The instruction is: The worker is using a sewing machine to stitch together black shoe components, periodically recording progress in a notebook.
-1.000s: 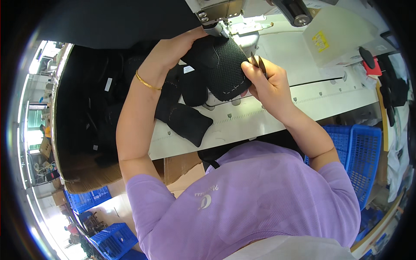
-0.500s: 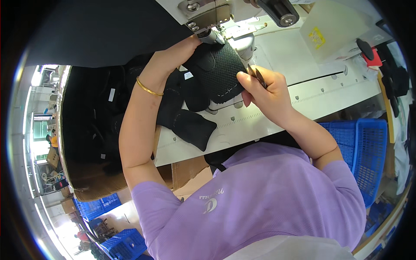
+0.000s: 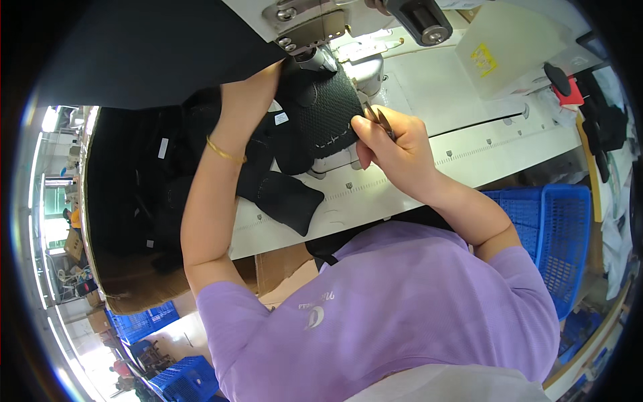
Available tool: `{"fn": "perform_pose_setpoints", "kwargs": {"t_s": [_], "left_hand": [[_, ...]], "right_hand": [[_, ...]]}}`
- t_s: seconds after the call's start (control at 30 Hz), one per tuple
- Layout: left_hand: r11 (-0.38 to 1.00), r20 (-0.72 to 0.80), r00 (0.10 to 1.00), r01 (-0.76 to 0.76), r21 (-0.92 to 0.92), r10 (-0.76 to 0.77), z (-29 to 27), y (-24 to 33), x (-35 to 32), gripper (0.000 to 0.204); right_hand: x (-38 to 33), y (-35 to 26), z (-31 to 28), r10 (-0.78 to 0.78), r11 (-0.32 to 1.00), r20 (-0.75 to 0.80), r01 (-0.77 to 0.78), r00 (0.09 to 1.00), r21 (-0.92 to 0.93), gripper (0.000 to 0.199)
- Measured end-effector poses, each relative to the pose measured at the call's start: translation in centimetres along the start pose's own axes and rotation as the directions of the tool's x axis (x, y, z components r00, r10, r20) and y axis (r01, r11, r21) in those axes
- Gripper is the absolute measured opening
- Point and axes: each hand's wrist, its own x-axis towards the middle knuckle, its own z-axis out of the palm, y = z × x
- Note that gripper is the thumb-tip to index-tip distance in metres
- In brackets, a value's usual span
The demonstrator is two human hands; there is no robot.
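Black fabric against right fingers, closed round dark snips, left fingers hidden, grip unclear

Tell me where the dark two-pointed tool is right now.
In the head view, the dark two-pointed tool is above and right of centre, held in the right hand, beside the textured black fabric.

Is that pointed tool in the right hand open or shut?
Open: the pointed tool shows two tips standing apart, beyond the right hand.
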Motion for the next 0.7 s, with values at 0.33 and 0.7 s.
{"fn": "perform_pose_setpoints", "kwargs": {"t_s": [0.33,0.7], "left_hand": [[0.543,-0.55,0.137,-0.467,0.697,0.824,6.1,-0.9,-4.9,0.036],[0.574,-0.602,0.069,-0.405,0.712,0.796,6.2,-1.4,-2.3,0.041]], "right_hand": [[-0.1,-0.8,0.1,0.078,0.997,0.021,-0.078,0.997,-0.001,0.034],[2.1,-0.6,0.3,0.014,0.996,-0.011,-0.015,1.0,-0.083,0.039]]}}
